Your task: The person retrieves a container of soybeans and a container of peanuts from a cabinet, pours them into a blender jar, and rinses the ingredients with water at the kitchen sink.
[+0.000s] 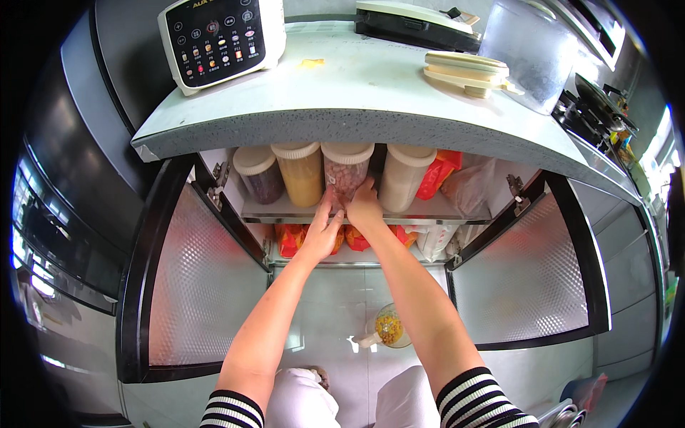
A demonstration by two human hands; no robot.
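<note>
My left hand (322, 229) reaches to the lower left side of a clear plastic jar (347, 170) with a white screw lid, which holds pinkish nuts that look like peanuts. On the jar's lower right is my right hand (366, 205), its fingers partly hidden behind the wrist and the jar. The jar is upright on the cabinet's upper shelf (439, 216). To its left stand a jar of yellow grain (301, 179) and a shorter jar of dark contents (259, 179). On its right is a jar of whitish contents (405, 179).
Frosted glass doors (208, 289) (527, 273) stand open on both sides. Above overhangs the countertop (342, 80), bearing a blender base (217, 45) and a cream lid (465, 69). Red and orange packets (291, 239) fill the lower shelf. A blender jug (389, 327) with yellow contents is on the floor.
</note>
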